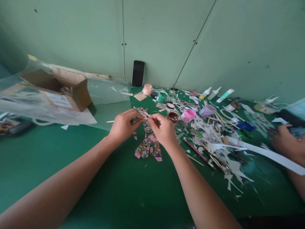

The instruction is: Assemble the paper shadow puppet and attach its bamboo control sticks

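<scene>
Patterned paper figure [148,140] pinched between both hands' grip

Both bare forearms are extended forward from the lower edge and converge toward the middle. The left hand [124,125] is held knuckles up, fingers curled, thumb and forefinger pinched. The right hand [162,128] is set just beside it, fingers likewise pinched, fingertips nearly meeting.

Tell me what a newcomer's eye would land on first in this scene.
First, the two hands, left hand and right hand, meeting at table centre over a colourful patterned paper figure and pinching a thin wooden stick. Next, the white paper scraps and small paint pots littering the green table to the right.
</scene>
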A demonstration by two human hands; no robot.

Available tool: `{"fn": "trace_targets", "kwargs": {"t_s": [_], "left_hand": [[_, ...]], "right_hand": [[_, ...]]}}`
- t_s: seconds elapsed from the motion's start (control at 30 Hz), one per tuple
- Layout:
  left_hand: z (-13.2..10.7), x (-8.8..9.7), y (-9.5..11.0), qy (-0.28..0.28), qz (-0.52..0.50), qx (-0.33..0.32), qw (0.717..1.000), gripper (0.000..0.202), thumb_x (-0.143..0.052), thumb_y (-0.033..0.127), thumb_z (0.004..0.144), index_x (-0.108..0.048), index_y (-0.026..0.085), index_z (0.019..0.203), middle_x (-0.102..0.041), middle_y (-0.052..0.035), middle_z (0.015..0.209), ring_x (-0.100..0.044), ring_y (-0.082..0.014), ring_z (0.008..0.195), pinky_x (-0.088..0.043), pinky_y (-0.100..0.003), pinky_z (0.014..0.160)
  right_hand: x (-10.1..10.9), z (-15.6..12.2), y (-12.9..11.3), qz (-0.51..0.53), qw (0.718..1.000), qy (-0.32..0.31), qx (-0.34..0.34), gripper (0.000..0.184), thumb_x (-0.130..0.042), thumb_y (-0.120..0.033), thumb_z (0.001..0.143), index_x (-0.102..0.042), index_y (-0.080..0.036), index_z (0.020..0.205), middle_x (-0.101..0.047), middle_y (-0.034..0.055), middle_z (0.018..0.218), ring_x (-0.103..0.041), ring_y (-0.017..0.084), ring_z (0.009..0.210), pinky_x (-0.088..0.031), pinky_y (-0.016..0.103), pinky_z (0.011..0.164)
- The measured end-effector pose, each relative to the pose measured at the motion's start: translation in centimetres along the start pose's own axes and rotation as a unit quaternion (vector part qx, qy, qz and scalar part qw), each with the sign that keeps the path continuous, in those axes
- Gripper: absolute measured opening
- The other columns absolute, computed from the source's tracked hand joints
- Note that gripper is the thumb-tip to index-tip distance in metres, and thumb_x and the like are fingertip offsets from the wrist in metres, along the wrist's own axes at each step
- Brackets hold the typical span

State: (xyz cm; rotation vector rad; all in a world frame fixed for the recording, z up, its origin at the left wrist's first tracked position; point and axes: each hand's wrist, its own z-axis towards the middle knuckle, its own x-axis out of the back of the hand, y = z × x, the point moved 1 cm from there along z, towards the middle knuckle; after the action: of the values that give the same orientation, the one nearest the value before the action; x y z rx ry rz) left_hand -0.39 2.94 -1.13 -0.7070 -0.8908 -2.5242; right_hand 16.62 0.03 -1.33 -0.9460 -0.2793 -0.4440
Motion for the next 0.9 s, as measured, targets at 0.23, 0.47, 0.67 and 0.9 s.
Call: {"fn": "trace_targets", "kwargs": {"t_s": [0.23, 0.47, 0.67, 0.9], "left_hand": [[0.1, 0.0, 0.2, 0.011, -0.037, -0.003, 0.999, 0.003, -0.071, 0.018, 0.081, -0.069, 0.016, 0.080, -0.065, 0.0006, 0.072, -0.049, -0.0075, 0.055, -0.037, -0.019, 0.052], [0.2, -0.1, 0.5, -0.011, -0.037, -0.006, 0.999, 0.007, -0.068, 0.023, 0.085, -0.071, 0.016, 0.084, -0.069, -0.0014, 0.074, -0.054, -0.0088, 0.058, -0.040, -0.019, 0.053], [0.3, 0.1, 0.5, -0.031, -0.025, -0.030, 0.999, 0.013, -0.061, 0.024, 0.090, -0.072, 0.016, 0.087, -0.070, -0.0035, 0.079, -0.057, -0.0100, 0.062, -0.044, -0.021, 0.058], [0.0, -0.1, 0.2, -0.009, -0.022, -0.048, 0.999, 0.009, -0.063, 0.019, 0.088, -0.071, 0.016, 0.087, -0.067, -0.0026, 0.077, -0.059, -0.0103, 0.065, -0.045, -0.020, 0.061]], "right_hand": [[0.2, 0.0, -0.2, -0.049, 0.995, 0.036, 0.074, 0.017, -0.053, -0.026, 0.089, -0.061, -0.019, 0.075, -0.068, 0.0037, 0.074, -0.061, 0.015, 0.064, -0.048, 0.026, 0.063], [0.4, -0.1, -0.6, -0.048, 0.997, 0.022, 0.058, 0.017, -0.051, -0.028, 0.090, -0.060, -0.020, 0.078, -0.066, 0.0027, 0.072, -0.059, 0.014, 0.062, -0.047, 0.025, 0.062], [0.2, -0.3, -1.1, -0.044, 0.999, 0.010, 0.015, 0.019, -0.049, -0.031, 0.091, -0.057, -0.021, 0.077, -0.064, 0.0027, 0.071, -0.059, 0.016, 0.066, -0.045, 0.027, 0.065], [-0.5, -0.4, -1.2, 0.034, 0.997, 0.011, -0.067, 0.020, -0.050, -0.035, 0.088, -0.054, -0.022, 0.073, -0.055, -0.0016, 0.059, -0.054, 0.015, 0.057, -0.040, 0.026, 0.056]]}}
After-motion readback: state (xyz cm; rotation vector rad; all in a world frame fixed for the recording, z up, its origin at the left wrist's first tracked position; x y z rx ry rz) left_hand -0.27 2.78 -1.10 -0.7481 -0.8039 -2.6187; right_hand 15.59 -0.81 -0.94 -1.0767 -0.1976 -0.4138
